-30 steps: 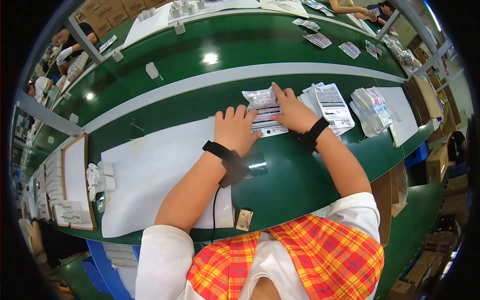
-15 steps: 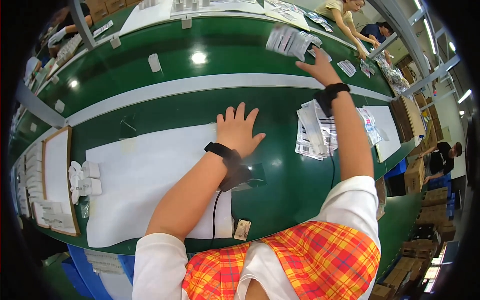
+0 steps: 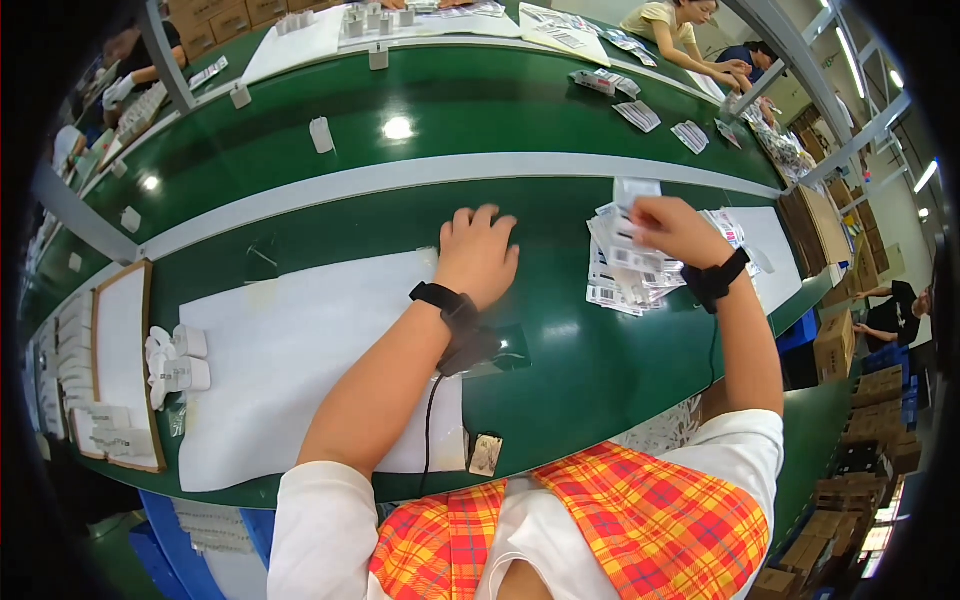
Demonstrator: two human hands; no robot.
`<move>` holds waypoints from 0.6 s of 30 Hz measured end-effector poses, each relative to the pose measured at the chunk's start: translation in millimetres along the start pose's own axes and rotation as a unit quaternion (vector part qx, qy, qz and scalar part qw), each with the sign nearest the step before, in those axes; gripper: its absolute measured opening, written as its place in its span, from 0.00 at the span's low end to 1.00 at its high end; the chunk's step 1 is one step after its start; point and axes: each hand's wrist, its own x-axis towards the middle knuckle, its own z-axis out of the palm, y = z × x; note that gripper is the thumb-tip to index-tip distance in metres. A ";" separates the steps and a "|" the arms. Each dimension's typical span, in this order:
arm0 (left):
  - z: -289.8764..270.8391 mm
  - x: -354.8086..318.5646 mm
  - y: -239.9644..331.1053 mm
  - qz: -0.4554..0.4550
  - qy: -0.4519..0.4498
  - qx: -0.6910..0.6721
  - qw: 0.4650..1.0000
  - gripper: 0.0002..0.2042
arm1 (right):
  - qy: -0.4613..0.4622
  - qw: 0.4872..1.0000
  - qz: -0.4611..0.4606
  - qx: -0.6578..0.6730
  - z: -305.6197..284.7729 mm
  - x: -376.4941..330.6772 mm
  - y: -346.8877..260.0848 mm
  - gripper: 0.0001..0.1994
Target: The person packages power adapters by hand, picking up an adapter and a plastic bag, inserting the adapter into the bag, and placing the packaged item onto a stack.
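Observation:
My left hand (image 3: 478, 258) rests on the green table at the upper right corner of a white sheet (image 3: 310, 370), fingers spread a little and holding nothing. On the right, my right hand (image 3: 682, 230) is closed on a flat printed plastic bag (image 3: 632, 190) at the top of a messy stack of printed bags (image 3: 622, 285). The bag is slightly blurred, and my fingers hide part of it. Both wrists wear black bands; a dark cable runs down from the left one.
White adapter-like blocks (image 3: 186, 373) sit at the sheet's left edge beside a shallow tray (image 3: 130, 400). Beyond a pale rail (image 3: 450, 170) runs a green belt carrying a filled bag (image 3: 604, 82), flat bags (image 3: 638, 116) and a white block (image 3: 321, 135). Co-workers (image 3: 680, 35) sit across.
My right hand has come back from the belt to the bag stack and closed on a bag. The filled bag it was near now lies on the belt. My left hand's fingers have drawn in slightly.

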 end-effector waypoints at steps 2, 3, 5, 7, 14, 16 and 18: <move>-5.4 4.3 -0.3 0.024 0.059 -0.037 0.997 0.18 | -0.003 0.996 -0.070 0.045 10.6 22.7 -28.9 0.09; -13.5 8.6 4.0 0.063 0.097 -0.088 0.989 0.16 | -0.011 0.988 -0.132 0.074 25.7 33.6 -39.3 0.08; -25.8 14.7 13.5 0.143 0.171 -0.193 0.955 0.13 | -0.060 0.971 -0.207 0.103 67.2 58.9 -45.0 0.07; -23.5 14.7 11.9 0.072 0.040 -0.214 0.973 0.13 | -0.098 0.964 -0.223 0.107 90.1 74.9 -56.1 0.08; -2.5 1.7 -23.6 0.010 -0.209 -0.111 0.972 0.19 | -0.188 0.963 -0.163 0.106 116.0 55.2 -60.4 0.16; 1.0 -7.3 -16.6 0.051 -0.200 -0.035 0.978 0.26 | -0.096 0.955 -0.268 0.085 123.8 24.3 -48.3 0.21; -2.3 -11.8 -16.7 0.061 -0.197 0.003 0.978 0.31 | -0.119 0.950 -0.289 0.015 117.4 -13.2 -54.6 0.27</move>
